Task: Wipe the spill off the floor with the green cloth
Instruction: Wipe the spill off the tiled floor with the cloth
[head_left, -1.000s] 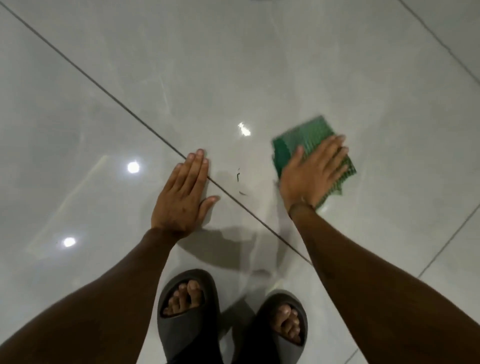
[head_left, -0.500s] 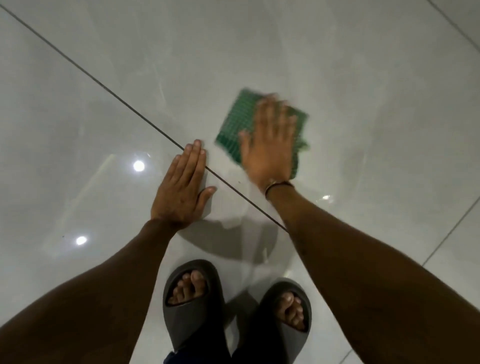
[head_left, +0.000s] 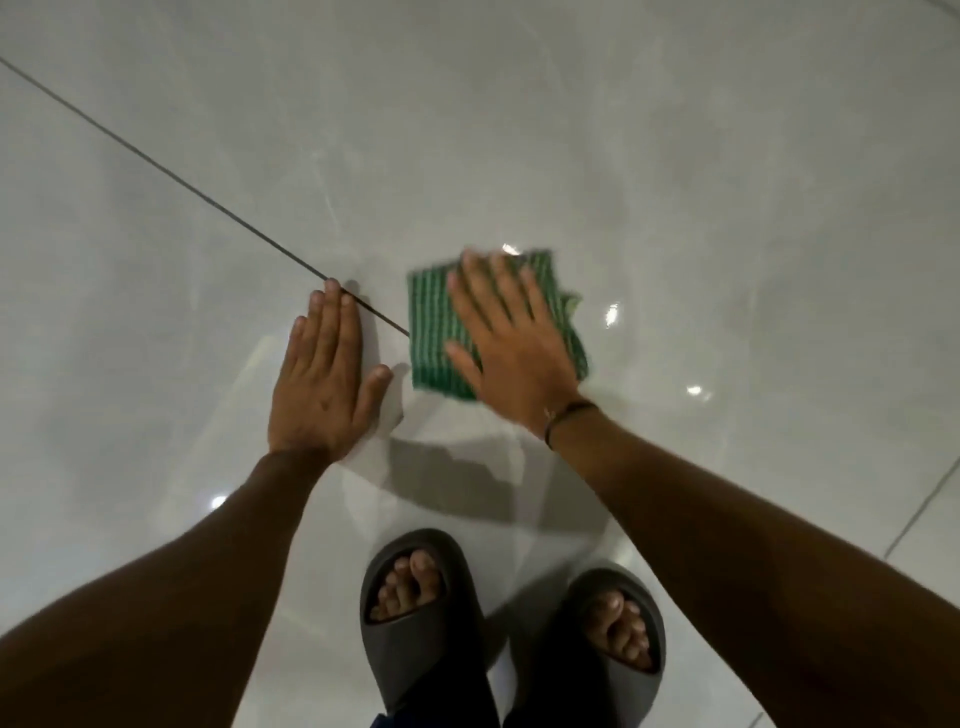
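Note:
The green striped cloth (head_left: 434, 332) lies flat on the glossy grey tiled floor (head_left: 519, 130), just right of a dark grout line. My right hand (head_left: 506, 338) presses down on it with straight, spread fingers, covering most of its right half. My left hand (head_left: 324, 379) rests flat on the floor to the cloth's left, fingers together, thumb out, fingertips touching the grout line. No spill shows on the tiles around the cloth; what lies under the cloth is hidden.
My two feet in dark grey slides (head_left: 421, 618) stand close below the hands. A grout line (head_left: 156, 166) runs diagonally from the upper left to the cloth; another crosses the lower right corner. Bright light reflections dot the tiles.
My right hand has slid the cloth from the right, up and leftward, then back down toward me beside the left hand. The small dark marks seen earlier by the grout line are gone from view.

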